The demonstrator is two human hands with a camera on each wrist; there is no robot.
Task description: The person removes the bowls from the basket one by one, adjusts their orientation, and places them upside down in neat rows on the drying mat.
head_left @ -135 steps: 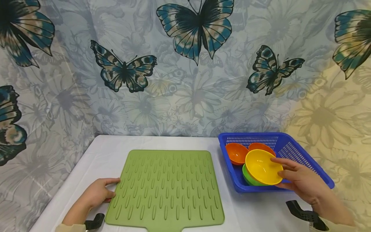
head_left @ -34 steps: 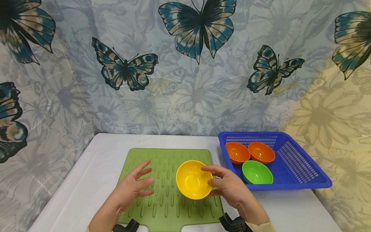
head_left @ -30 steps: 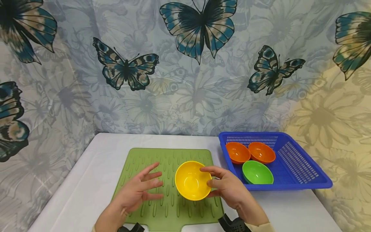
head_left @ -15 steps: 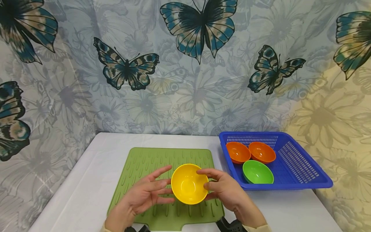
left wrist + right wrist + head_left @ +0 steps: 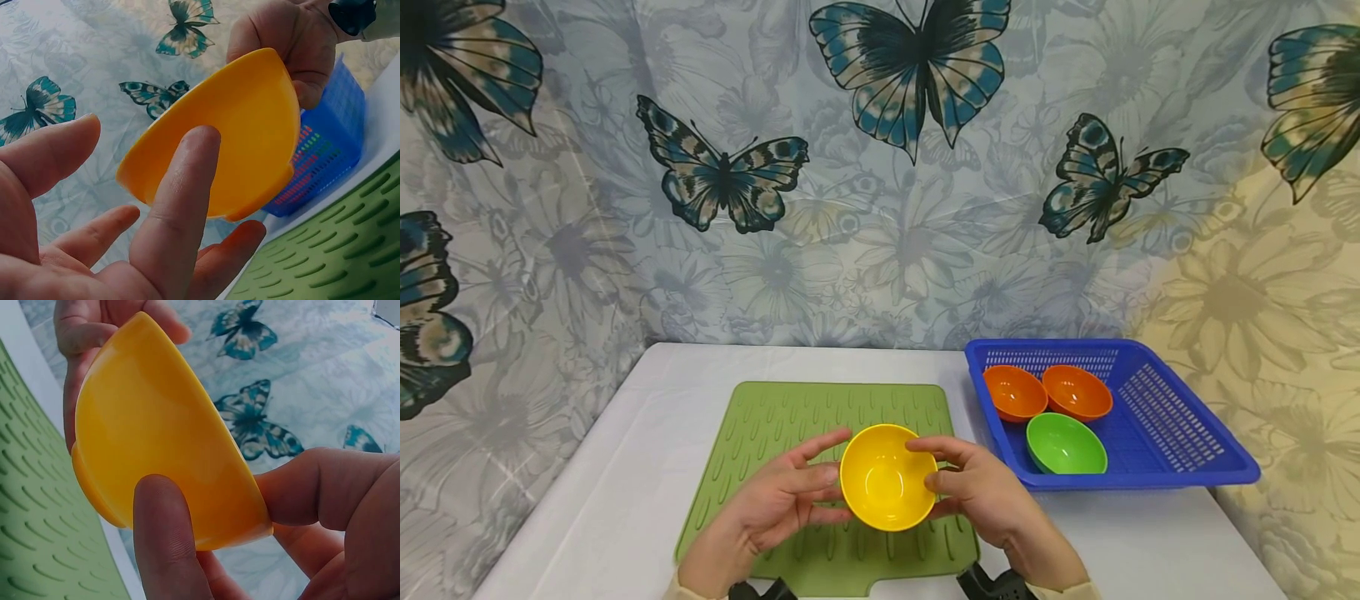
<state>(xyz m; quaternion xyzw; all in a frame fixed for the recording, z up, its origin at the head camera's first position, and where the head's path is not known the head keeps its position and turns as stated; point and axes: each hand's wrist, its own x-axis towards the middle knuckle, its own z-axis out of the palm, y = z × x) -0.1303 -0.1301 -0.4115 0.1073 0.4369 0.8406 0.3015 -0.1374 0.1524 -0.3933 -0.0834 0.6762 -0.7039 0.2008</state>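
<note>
A yellow bowl [image 5: 883,479] is held in the air above the near half of a ribbed green mat [image 5: 775,412], tilted with its inside facing me. My right hand [image 5: 943,479] grips its right side, with the thumb on the rim and the fingers [image 5: 312,487] behind it. On the other side, my left hand [image 5: 833,475] lies against the bowl with its fingers straight. In the left wrist view one of these fingers [image 5: 181,187] presses on the bowl's [image 5: 244,119] outer wall. The right wrist view shows the bowl [image 5: 156,437] from its underside.
A blue basket [image 5: 1187,479] stands right of the mat on the white table [image 5: 647,433]. It holds two orange bowls [image 5: 1013,392] [image 5: 1077,392] and a green bowl [image 5: 1066,443]. Butterfly-patterned cloth [image 5: 880,208] hangs behind and at both sides.
My right hand has carried the yellow bowl from the basket leftward to above the mat. My left hand left the mat's edge, rose and came against the bowl's left side.
</note>
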